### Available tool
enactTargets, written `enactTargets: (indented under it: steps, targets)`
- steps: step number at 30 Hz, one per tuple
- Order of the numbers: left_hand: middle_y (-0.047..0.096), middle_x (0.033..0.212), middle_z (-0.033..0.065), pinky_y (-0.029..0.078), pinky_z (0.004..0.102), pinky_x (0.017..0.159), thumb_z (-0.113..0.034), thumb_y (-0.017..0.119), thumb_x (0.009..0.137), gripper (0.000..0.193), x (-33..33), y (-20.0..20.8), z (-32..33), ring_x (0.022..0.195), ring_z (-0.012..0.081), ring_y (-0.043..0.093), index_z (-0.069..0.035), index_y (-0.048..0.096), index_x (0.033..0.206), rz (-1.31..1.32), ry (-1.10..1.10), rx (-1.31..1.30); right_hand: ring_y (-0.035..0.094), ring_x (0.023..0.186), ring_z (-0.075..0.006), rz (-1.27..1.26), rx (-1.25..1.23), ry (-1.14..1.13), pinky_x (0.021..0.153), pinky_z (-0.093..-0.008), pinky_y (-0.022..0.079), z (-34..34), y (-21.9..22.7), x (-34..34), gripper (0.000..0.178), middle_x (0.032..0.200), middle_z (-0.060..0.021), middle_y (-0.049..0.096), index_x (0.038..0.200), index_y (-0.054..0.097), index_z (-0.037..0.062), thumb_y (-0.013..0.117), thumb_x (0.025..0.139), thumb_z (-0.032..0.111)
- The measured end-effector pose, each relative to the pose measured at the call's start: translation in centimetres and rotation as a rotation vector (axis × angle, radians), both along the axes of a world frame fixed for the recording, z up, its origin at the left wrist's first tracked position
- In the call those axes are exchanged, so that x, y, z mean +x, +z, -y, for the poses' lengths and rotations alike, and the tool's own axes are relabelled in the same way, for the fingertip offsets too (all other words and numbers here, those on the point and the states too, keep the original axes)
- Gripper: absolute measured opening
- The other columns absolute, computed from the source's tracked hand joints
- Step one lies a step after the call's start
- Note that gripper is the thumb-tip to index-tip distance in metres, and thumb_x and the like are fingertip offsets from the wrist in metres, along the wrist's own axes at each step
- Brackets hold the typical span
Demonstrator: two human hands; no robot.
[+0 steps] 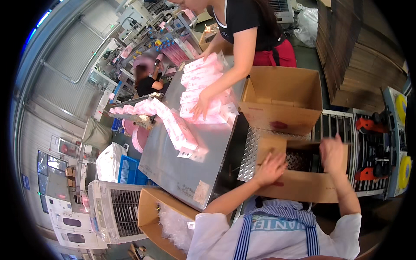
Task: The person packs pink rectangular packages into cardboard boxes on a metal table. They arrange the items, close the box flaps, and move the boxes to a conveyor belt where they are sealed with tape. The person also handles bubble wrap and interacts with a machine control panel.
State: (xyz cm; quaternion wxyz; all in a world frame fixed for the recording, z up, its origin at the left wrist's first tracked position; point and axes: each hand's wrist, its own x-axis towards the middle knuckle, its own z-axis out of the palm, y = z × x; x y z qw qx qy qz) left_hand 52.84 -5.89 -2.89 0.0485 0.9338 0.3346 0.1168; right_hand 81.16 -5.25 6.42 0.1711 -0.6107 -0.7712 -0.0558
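Observation:
In front of me an open cardboard carton (303,186) sits with its flaps up, and its dark inside shows. My left hand (272,168) lies with fingers spread on the carton's left side. At the carton's right side is my right hand (333,151), blurred, so whether its fingers grip the cardboard cannot be made out. Just beyond stands a larger open carton (281,112). Across the metal table (190,173), a co-worker's hands (203,102) rest on rows of pink-and-white soft packs (201,82). One more pink pack (175,130) lies nearer on the table.
A roller conveyor (338,125) runs beneath the cartons on the right, beside a frame with red clamps (372,125). Stacked flat cardboard (364,65) stands behind. A carton with clear plastic (173,225) sits at lower left, near a blue crate (128,169). Another person (149,82) works by machines.

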Motion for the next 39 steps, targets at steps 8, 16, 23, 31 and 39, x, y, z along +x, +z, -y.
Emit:
enactTargets:
  steps: [8,16,23,31,39]
  targets:
    - [0.013,0.15,0.0135,0.009,0.062,0.105,-0.045,0.045,0.085,0.074,-7.3,-0.1,-3.4,0.139,0.0282,0.011,-0.007,0.018,0.143,-0.173,0.662,-0.273,0.056,0.086,-0.0275,-0.964,-0.125,-0.569,0.09,-0.0379,0.043,3.6,-9.4,8.5,0.026,0.081,-0.0129,0.06,0.087,0.06,0.0015,0.048,0.092,0.023]
    - [0.013,0.15,0.0128,0.008,0.0364,0.112,-0.052,0.025,0.094,0.069,-8.9,-4.6,-4.1,0.139,0.0253,0.009,-0.004,0.015,0.143,0.483,0.87,-0.926,0.048,0.066,-0.0126,-1.215,-0.601,-0.678,0.059,-0.0283,0.041,11.5,-19.3,14.6,0.049,0.077,-0.0019,0.062,0.089,0.065,0.0022,0.041,0.094,0.045]
    - [0.036,0.139,0.0142,0.029,0.0345,0.105,-0.037,0.055,0.088,0.071,-2.7,-3.8,-4.0,0.128,0.0231,0.035,-0.004,0.021,0.141,0.747,0.571,-1.152,0.054,0.063,-0.0084,-0.842,-0.376,-0.215,0.056,-0.0233,0.042,7.6,-0.3,13.7,0.041,0.07,0.0012,0.058,0.073,0.059,0.0028,0.043,0.093,0.034]
    - [0.044,0.135,0.012,0.037,0.0414,0.098,-0.066,0.036,0.085,0.081,-12.9,6.7,-5.2,0.124,0.0261,0.042,-0.005,0.031,0.138,0.883,0.645,-1.566,0.038,0.123,-0.0362,0.01,-0.115,-0.533,0.1,-0.0512,0.03,3.7,-1.5,0.8,0.074,0.135,-0.0106,0.039,0.134,0.038,0.0178,0.072,0.068,0.018]
    - [0.057,0.116,0.0167,0.043,0.0319,0.089,-0.021,0.06,0.086,0.057,-12.8,-9.6,-0.9,0.105,0.0253,0.056,-0.006,0.036,0.135,0.804,0.817,-1.23,0.059,0.089,-0.0402,-0.578,-0.513,-0.757,0.075,-0.0448,0.046,11.0,-11.0,16.1,0.03,0.09,-0.0241,0.062,0.099,0.06,-0.0017,0.054,0.087,0.025]
